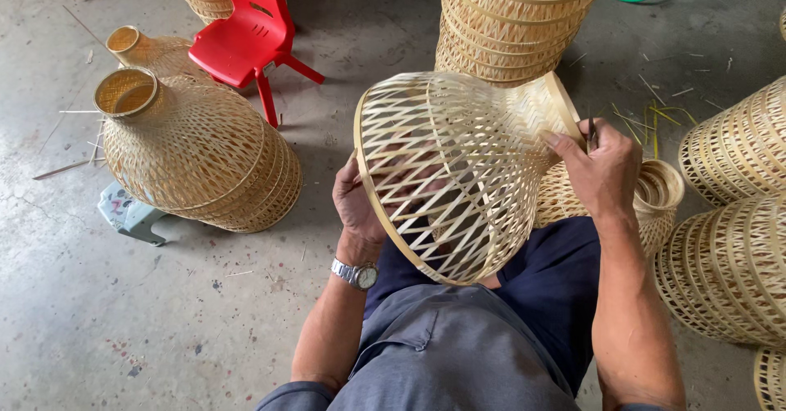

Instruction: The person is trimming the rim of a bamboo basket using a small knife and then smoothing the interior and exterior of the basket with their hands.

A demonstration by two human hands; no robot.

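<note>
I see my left hand only in part, its fingers lost behind the woven bamboo shade; the small dark tool in my right hand is too slim to identify; the stacked shades above and the baskets at right run off the frame.

You wear a grey short-sleeved shirt with a buttoned chest pocket, the sleeves ending above the elbows, so both forearms are bare. Dark navy trousers cover your legs. A silver metal wristwatch with a pale round face sits on your left wrist. Your left hand and right hand are bare, ungloved, without rings.
</note>
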